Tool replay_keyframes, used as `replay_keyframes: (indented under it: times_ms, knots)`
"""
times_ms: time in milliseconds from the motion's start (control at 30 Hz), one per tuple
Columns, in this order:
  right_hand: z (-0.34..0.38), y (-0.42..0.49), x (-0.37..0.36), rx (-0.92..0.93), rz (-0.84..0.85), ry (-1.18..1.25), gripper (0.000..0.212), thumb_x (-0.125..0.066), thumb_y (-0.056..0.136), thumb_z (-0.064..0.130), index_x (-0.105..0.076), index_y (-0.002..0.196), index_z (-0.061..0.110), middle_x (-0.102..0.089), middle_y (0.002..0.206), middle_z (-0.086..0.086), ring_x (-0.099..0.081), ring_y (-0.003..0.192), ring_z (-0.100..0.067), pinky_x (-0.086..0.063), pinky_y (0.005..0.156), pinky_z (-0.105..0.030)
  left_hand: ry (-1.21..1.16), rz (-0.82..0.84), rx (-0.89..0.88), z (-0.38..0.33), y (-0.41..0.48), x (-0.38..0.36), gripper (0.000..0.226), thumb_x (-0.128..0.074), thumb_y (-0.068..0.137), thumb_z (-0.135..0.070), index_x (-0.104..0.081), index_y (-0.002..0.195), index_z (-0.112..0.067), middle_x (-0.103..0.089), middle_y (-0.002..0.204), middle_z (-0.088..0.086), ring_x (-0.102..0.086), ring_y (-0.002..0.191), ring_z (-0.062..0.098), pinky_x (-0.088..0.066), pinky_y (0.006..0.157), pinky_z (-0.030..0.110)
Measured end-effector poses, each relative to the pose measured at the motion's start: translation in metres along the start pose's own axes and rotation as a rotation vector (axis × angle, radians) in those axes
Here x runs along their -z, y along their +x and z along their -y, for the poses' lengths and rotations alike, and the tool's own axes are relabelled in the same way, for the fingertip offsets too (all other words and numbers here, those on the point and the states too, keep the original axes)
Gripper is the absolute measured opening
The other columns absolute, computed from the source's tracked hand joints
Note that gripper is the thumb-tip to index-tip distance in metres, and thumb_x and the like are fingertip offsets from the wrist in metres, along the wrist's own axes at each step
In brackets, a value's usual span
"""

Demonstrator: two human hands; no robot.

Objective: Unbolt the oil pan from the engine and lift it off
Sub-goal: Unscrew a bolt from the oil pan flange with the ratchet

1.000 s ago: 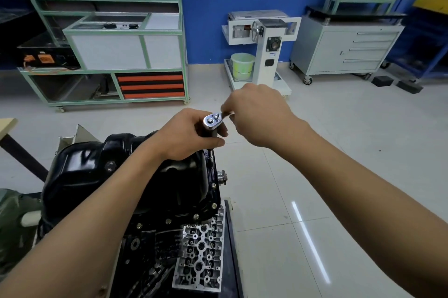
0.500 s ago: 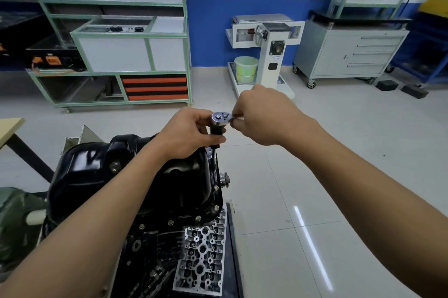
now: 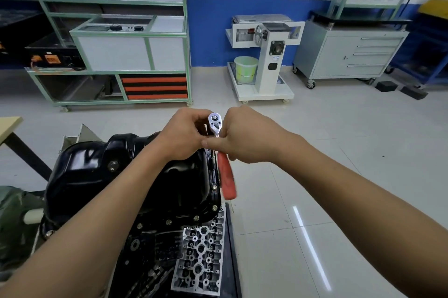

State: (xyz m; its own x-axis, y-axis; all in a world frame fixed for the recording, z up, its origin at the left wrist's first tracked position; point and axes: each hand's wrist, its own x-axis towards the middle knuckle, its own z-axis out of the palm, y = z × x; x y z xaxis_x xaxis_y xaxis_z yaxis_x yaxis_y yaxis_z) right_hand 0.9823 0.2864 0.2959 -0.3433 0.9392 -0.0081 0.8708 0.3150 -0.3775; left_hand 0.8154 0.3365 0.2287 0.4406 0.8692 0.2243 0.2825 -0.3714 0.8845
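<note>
white tiled workshop floor (image 3: 339,152). at seven o'clock i see the black oil pan (image 3: 101,176) on the engine (image 3: 150,249); left hand (image 3: 184,133) and right hand (image 3: 249,137) both grip the red-handled ratchet (image 3: 226,176) at its far edge.

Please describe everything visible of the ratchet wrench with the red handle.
The ratchet wrench has a shiny metal head with a small switch, facing the camera, and a red handle that looks blurred and points down toward the viewer. A thin drive piece goes from under the head to the right edge of the black oil pan. The left hand holds it beside the head; the right hand grips the shank.
</note>
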Motion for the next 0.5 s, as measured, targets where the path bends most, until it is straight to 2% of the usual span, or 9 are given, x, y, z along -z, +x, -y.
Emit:
replay_keyframes:
  times_ms: [67, 167, 200, 267, 333, 367, 433, 467, 500]
  knots:
    - [-0.003, -0.001, 0.007, 0.002, -0.019, -0.058, 0.049, -0.071, 0.086, 0.046, -0.042, 0.055, 0.020, -0.043, 0.057, -0.001, -0.042, 0.051, -0.020, -0.031, 0.049, -0.030, -0.002, 0.017, -0.015, 0.000, -0.002, 0.000, 0.035, -0.083, 0.077, 0.008, -0.076, 0.079, -0.027, -0.073, 0.079, 0.009, -0.059, 0.073, 0.017, -0.053, 0.072, 0.042]
    - [-0.008, -0.002, 0.017, 0.044, -0.072, -0.286, 0.041, -0.069, 0.090, 0.041, -0.046, 0.061, 0.021, -0.039, 0.066, 0.001, -0.038, 0.056, -0.016, -0.021, 0.048, -0.030, 0.059, 0.048, 0.014, 0.000, -0.001, 0.001, 0.017, -0.085, 0.081, -0.006, -0.077, 0.089, -0.018, -0.075, 0.089, 0.014, -0.067, 0.077, 0.026, -0.056, 0.084, 0.050]
    - [-0.009, -0.001, 0.018, 0.066, -0.102, -0.348, 0.035, -0.067, 0.092, 0.038, -0.051, 0.066, 0.021, -0.037, 0.067, 0.002, -0.035, 0.057, -0.015, -0.020, 0.048, -0.030, 0.079, 0.064, 0.027, 0.000, 0.000, 0.003, 0.016, -0.085, 0.081, -0.007, -0.078, 0.092, -0.017, -0.076, 0.092, 0.012, -0.069, 0.080, 0.029, -0.057, 0.085, 0.049]
    - [-0.010, 0.002, 0.019, 0.103, -0.169, -0.473, 0.017, -0.063, 0.093, 0.029, -0.060, 0.077, 0.025, -0.033, 0.067, 0.003, -0.034, 0.057, -0.019, -0.018, 0.048, -0.030, 0.076, 0.110, 0.044, -0.001, 0.002, 0.005, 0.019, -0.083, 0.082, -0.003, -0.078, 0.095, -0.015, -0.078, 0.093, 0.005, -0.070, 0.080, 0.018, -0.059, 0.079, 0.036]
    - [-0.010, 0.005, 0.018, 0.112, -0.217, -0.573, 0.012, -0.060, 0.093, 0.019, -0.062, 0.083, 0.025, -0.033, 0.066, 0.002, -0.037, 0.059, -0.024, -0.018, 0.048, -0.029, 0.042, 0.165, 0.052, -0.004, 0.003, 0.007, 0.024, -0.080, 0.082, 0.003, -0.077, 0.095, -0.018, -0.077, 0.090, -0.004, -0.070, 0.080, 0.009, -0.055, 0.077, 0.024]
    - [-0.010, 0.007, 0.018, 0.107, -0.224, -0.586, 0.012, -0.058, 0.092, 0.014, -0.063, 0.085, 0.022, -0.038, 0.068, 0.001, -0.042, 0.061, -0.025, -0.021, 0.048, -0.028, 0.023, 0.183, 0.056, -0.005, 0.002, 0.008, 0.026, -0.079, 0.083, 0.005, -0.077, 0.092, -0.020, -0.077, 0.089, -0.006, -0.071, 0.083, 0.010, -0.055, 0.079, 0.024]
    - [-0.015, 0.013, 0.016, 0.146, -0.198, -0.522, 0.022, -0.055, 0.090, 0.007, -0.069, 0.096, 0.023, -0.061, 0.093, -0.002, -0.058, 0.085, -0.031, -0.036, 0.057, -0.030, 0.033, 0.200, 0.054, -0.006, 0.004, 0.010, 0.028, -0.080, 0.082, 0.003, -0.077, 0.090, -0.023, -0.078, 0.092, -0.005, -0.072, 0.083, 0.017, -0.057, 0.079, 0.030]
    - [-0.018, 0.015, 0.015, 0.185, -0.164, -0.470, 0.028, -0.054, 0.088, 0.005, -0.070, 0.101, 0.023, -0.065, 0.120, -0.002, -0.060, 0.104, -0.031, -0.043, 0.067, -0.032, 0.059, 0.206, 0.047, -0.006, 0.004, 0.011, 0.026, -0.082, 0.082, 0.001, -0.077, 0.093, -0.023, -0.077, 0.091, -0.007, -0.069, 0.074, 0.017, -0.055, 0.073, 0.027]
    - [-0.019, 0.016, 0.014, 0.221, -0.132, -0.428, 0.031, -0.054, 0.086, 0.002, -0.070, 0.103, 0.023, -0.057, 0.141, 0.001, -0.056, 0.121, -0.027, -0.045, 0.077, -0.033, 0.081, 0.208, 0.043, -0.005, 0.004, 0.011, 0.025, -0.084, 0.081, -0.002, -0.077, 0.095, -0.022, -0.076, 0.085, -0.011, -0.063, 0.064, 0.013, -0.050, 0.066, 0.021]
